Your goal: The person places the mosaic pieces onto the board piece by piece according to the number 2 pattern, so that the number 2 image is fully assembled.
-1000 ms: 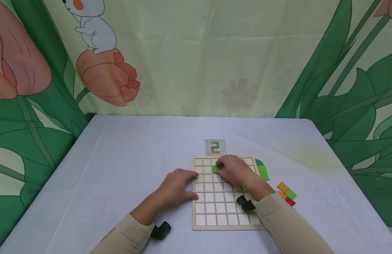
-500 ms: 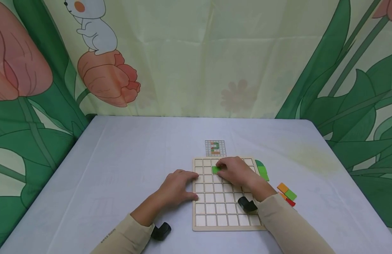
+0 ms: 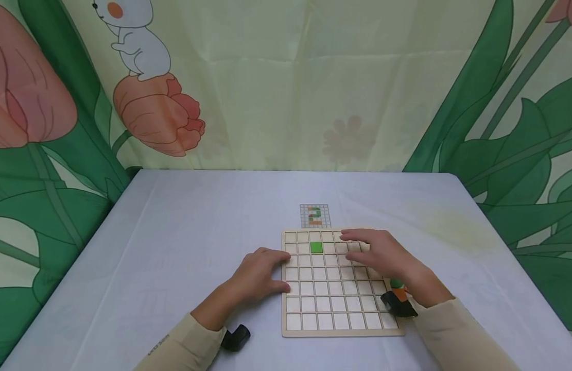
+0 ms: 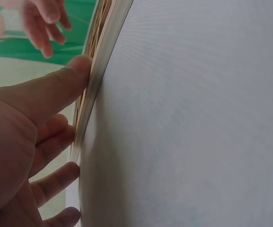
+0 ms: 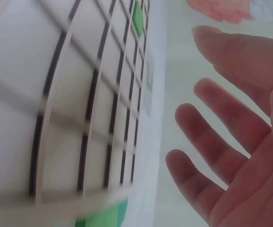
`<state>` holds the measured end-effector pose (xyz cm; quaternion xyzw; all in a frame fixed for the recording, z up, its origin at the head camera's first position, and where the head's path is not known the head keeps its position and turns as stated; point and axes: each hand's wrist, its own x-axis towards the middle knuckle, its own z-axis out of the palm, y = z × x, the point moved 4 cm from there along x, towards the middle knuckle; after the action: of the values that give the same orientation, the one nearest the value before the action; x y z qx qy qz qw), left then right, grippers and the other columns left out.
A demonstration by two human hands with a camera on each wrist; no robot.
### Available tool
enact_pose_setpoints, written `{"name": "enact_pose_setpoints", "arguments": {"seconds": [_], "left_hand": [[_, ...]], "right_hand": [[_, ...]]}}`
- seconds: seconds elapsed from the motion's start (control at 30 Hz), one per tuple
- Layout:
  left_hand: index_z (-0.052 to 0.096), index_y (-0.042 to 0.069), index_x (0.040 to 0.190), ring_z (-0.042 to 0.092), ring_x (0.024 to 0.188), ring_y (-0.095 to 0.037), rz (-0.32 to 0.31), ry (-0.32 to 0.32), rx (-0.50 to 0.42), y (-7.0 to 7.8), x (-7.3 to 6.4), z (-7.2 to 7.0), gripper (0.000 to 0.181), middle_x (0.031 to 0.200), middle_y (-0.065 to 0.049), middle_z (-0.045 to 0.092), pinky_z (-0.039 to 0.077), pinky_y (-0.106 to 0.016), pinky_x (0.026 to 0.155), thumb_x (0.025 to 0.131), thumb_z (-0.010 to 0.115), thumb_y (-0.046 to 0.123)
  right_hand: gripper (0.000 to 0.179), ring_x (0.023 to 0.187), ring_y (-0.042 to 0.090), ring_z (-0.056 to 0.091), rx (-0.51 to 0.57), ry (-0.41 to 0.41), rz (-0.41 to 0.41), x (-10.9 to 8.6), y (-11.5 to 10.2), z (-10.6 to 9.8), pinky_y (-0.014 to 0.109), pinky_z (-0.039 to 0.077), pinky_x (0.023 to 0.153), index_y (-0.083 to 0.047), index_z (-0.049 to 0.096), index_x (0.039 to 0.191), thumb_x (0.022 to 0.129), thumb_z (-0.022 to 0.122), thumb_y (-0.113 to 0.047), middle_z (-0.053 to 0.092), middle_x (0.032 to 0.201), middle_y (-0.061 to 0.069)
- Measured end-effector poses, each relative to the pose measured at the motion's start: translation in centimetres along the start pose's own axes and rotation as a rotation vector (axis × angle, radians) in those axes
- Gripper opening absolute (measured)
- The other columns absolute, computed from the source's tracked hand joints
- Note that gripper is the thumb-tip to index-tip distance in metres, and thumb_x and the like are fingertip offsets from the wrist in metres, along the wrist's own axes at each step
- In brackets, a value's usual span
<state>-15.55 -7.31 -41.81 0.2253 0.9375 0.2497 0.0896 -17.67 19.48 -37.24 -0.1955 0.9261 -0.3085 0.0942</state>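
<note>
A wooden board (image 3: 321, 303) with a raised grid of square cells lies flat on the table. One green square tile (image 3: 316, 248) sits in a cell of its second row from the far edge, and this tile (image 5: 137, 19) also shows in the right wrist view. My left hand (image 3: 255, 275) touches the board's left edge with thumb and fingertips, the fingers fairly straight. Over the far right part of the board hovers my right hand (image 3: 385, 255), fingers spread and holding nothing. Green pieces (image 5: 103, 216) lie beside the board's right edge, mostly hidden by the right hand in the head view.
Just past the board's far edge lies a small gridded card (image 3: 315, 216) printed with a coloured figure. An orange piece (image 3: 399, 294) peeks out beneath the right wrist. A white cloth (image 3: 197, 221) covers the table, and a printed curtain (image 3: 267, 103) hangs behind it.
My right hand has let go of the green square tile, which stays in its cell, and has moved right with its fingers spreading. The left hand has stayed at the board's edge.
</note>
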Motion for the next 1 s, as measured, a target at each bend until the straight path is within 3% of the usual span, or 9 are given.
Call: {"name": "enact_pose_setpoints", "arguments": {"seconds": [0.27, 0.5, 1.0], "left_hand": [[0.062, 0.011, 0.136, 0.051, 0.126, -0.026, 0.006, 0.001, 0.001, 0.1, 0.0, -0.2, 0.065, 0.133, -0.001, 0.062, 0.041, -0.047, 0.103, 0.079, 0.086, 0.032], [0.062, 0.011, 0.135, 0.051, 0.126, -0.026, -0.004, -0.005, 0.006, 0.1, -0.1, 0.0, 0.065, 0.133, -0.002, 0.062, 0.04, -0.048, 0.103, 0.079, 0.087, 0.032], [0.062, 0.012, 0.135, 0.051, 0.125, -0.025, -0.002, 0.004, 0.005, -0.2, 0.0, 0.3, 0.065, 0.133, -0.001, 0.062, 0.041, -0.048, 0.102, 0.079, 0.087, 0.033]], "right_hand": [[0.049, 0.123, 0.046, 0.053, -0.073, 0.054, 0.133, -1.4, 3.0, -1.9, 0.059, 0.047, 0.096, -0.005, 0.059, 0.139, 0.094, 0.07, -0.021, 0.056, 0.139, 0.02], [0.045, 0.127, 0.047, 0.047, -0.106, 0.082, 0.211, -2.0, 5.5, -2.4, 0.064, 0.04, 0.1, -0.002, 0.06, 0.136, 0.094, 0.068, -0.016, 0.054, 0.139, 0.025], [0.045, 0.116, 0.045, 0.053, -0.112, 0.086, 0.257, -1.9, 7.7, -2.2, 0.063, 0.043, 0.096, 0.003, 0.061, 0.13, 0.092, 0.069, -0.021, 0.06, 0.126, 0.027]]}}
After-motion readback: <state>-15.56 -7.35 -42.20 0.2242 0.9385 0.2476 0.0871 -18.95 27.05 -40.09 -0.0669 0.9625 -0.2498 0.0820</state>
